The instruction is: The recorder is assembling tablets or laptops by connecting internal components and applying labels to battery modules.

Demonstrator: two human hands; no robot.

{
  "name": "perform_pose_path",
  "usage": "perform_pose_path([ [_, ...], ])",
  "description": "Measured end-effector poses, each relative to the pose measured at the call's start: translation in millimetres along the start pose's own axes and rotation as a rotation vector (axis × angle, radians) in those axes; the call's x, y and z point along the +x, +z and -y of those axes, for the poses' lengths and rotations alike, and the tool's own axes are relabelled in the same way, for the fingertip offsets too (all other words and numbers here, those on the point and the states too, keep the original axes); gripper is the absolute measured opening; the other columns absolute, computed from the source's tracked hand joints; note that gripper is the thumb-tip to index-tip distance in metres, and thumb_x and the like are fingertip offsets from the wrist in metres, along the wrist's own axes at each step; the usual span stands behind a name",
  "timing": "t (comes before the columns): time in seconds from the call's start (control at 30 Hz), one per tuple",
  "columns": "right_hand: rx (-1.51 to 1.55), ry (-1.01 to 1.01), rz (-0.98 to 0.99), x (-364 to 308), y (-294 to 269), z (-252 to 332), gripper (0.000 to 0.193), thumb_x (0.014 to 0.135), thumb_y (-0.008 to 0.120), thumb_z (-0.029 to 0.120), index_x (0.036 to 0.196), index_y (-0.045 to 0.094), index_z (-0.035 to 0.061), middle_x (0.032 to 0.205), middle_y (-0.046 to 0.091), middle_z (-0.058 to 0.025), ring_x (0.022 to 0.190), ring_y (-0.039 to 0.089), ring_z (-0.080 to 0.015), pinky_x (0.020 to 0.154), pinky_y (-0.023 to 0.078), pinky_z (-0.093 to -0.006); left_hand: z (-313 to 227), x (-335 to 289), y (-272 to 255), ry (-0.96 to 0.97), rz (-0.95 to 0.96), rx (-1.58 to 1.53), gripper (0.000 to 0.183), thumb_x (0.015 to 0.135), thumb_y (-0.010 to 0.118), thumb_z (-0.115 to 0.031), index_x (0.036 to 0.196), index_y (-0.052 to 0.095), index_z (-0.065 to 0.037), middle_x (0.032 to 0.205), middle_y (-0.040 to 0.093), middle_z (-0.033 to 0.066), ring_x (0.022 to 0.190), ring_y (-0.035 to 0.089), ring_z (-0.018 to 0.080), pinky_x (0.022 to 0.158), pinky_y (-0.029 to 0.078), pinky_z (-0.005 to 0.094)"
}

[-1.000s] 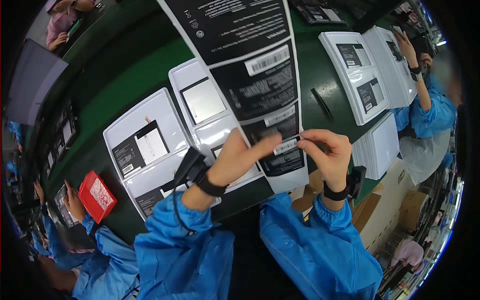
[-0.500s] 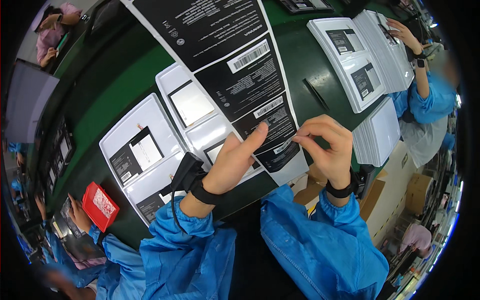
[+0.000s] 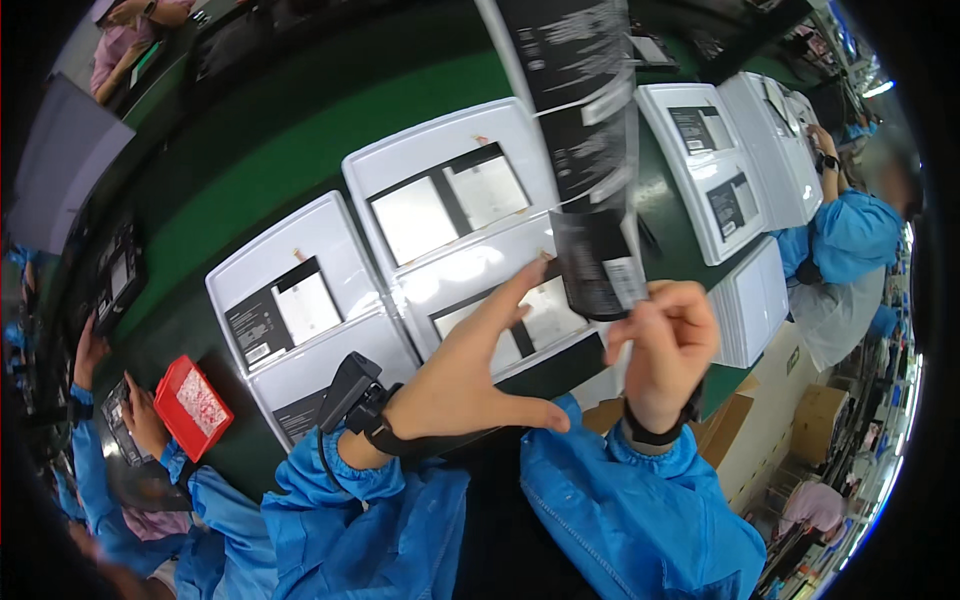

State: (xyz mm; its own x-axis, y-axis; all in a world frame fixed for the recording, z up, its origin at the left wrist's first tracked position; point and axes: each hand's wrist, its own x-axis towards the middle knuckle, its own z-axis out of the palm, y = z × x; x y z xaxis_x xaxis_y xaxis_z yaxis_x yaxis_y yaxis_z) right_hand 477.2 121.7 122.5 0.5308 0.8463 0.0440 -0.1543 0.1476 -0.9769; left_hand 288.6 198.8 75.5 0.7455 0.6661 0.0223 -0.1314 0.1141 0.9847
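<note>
A dark green table (image 3: 230,140) runs across the view, bending toward the rim; at its far left stands a grey panel (image 3: 70,170), with a person in pink (image 3: 122,50) above it, and at the right a pale floor (image 3: 765,425) shows past the table's edge, bearing a carton (image 3: 825,420), with lit shelving curving up the outer side. Left to right, the count goes: two hands of a co-worker or co-workers, in blue sleeves, by one red bin (image 3: 170,400) with pale bits inside; one left tray (image 3: 262,250), white, showing two packs, the lower one partly hidden by the black device on the person's wrist; one middle tray (image 3: 420,140), also white, with two more packs, the lower partly covered by the left hand (image 3: 465,390). That hand is spread wide, thumb well apart from fingers, gripping nothing visible; whether its fingertips touch the strip I cannot tell. One strip (image 3: 575,60) of black labels hangs over the middle tray's right side, its lowest label (image 3: 590,260) bent, the lower corner pinched between thumb and fingers of the right hand (image 3: 665,345). Beyond lie one right tray (image 3: 665,100) holding two packs, one white stack (image 3: 755,300) nearer the person, and one co-worker in blue (image 3: 850,235).
</note>
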Motion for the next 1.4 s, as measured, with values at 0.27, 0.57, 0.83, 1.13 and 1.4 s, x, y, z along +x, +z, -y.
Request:
perform_pose_path([
  [0.27,-0.672,-0.227,0.402,33.5,49.0,-35.5,0.037,0.079,0.082,0.004,0.114,0.069,0.0022,0.116,0.071,-0.0139,0.084,0.072,-0.018,0.064,0.055,-0.0253,-4.7,-25.2,-66.0,-0.298,-0.39,-0.228,0.027,0.102,0.065,-0.016,0.12,0.064,0.004,0.081,0.071,0.0075,0.063,0.068,0.0114,0.049,0.052,0.024],
  [0.57,-0.809,-0.021,0.678,73.5,93.9,-65.9,0.014,0.09,0.073,0.01,0.098,0.075,-0.0009,0.074,0.072,-0.011,0.058,0.067,-0.0193,0.055,0.051,-0.0303,-4.1,-24.2,-119.8,-0.249,-0.27,0.602,0.043,0.093,0.074,-0.019,0.132,0.063,-0.003,0.079,0.074,0.0138,0.059,0.071,0.0175,0.055,0.053,0.0266],
  [0.83,-0.568,0.429,0.294,100.1,100.1,-107.2,0.021,0.092,0.074,0.009,0.099,0.072,-0.0106,0.072,0.071,-0.0081,0.05,0.06,-0.0106,0.046,0.042,-0.0225,29.4,-22.1,-160.2,0.126,-0.469,0.924,0.033,0.09,0.072,-0.008,0.121,0.068,0.002,0.116,0.07,0.0188,0.102,0.07,0.032,0.083,0.057,0.0359],
  [1.13,-0.565,0.412,0.282,95.5,101.0,-111.3,0.022,0.093,0.073,0.009,0.099,0.072,-0.0115,0.072,0.071,-0.0087,0.049,0.059,-0.0106,0.047,0.043,-0.023,35.6,-7.9,-161.1,0.187,-0.406,0.992,0.027,0.091,0.069,-0.002,0.117,0.069,0.001,0.122,0.068,0.0157,0.111,0.065,0.0353,0.092,0.054,0.0401],
  [1.4,-0.526,0.387,0.299,96.5,93.9,-121.5,0.022,0.093,0.073,0.01,0.099,0.072,-0.0114,0.07,0.07,-0.0089,0.048,0.059,-0.0105,0.046,0.044,-0.0237,36.6,5.0,-150.7,0.21,-0.321,1.177,0.036,0.083,0.064,0.007,0.115,0.073,-0.006,0.128,0.065,0.0124,0.117,0.06,0.0344,0.093,0.055,0.043],
])
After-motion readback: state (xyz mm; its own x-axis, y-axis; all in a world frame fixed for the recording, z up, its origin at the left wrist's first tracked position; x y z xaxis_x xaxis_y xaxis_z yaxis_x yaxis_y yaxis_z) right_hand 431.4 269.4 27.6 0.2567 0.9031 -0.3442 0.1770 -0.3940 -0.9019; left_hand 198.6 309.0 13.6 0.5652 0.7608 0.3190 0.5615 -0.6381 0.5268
